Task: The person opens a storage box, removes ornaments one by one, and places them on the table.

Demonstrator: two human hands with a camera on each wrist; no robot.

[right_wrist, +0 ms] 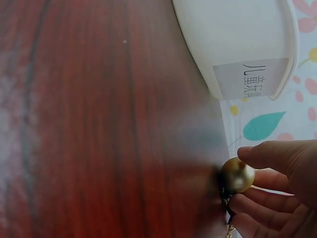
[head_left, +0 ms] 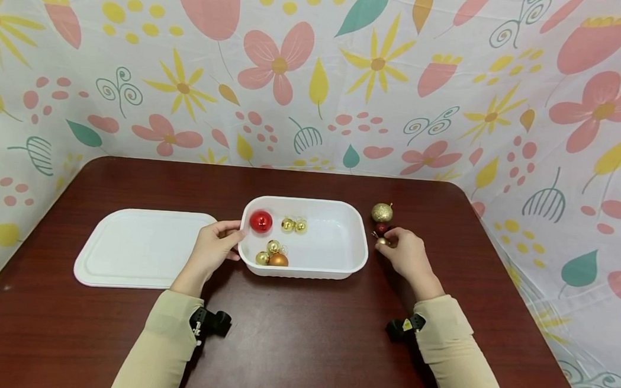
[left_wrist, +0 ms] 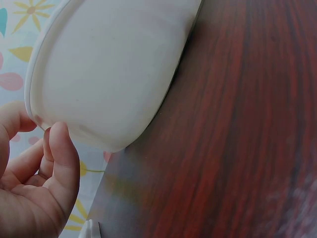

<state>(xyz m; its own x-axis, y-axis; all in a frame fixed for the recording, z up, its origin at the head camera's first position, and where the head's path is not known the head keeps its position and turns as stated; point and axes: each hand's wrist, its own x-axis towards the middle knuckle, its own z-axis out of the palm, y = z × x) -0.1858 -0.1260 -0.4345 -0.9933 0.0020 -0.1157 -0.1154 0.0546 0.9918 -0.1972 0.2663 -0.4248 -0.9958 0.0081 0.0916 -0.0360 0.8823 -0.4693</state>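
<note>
Your right hand pinches a small gold bauble at lower right; the white tub, label showing, fills the upper right.

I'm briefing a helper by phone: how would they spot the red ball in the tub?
Find the white tub mid-table, right of the flat lid. The red ball lies in its left end, by the left hand. It is shiny and larger; the others inside are gold.

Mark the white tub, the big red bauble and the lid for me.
white tub (head_left: 357, 262): head view, right rim.
big red bauble (head_left: 261, 221): head view, middle of the ball.
lid (head_left: 136, 248): head view, flat centre.
</note>
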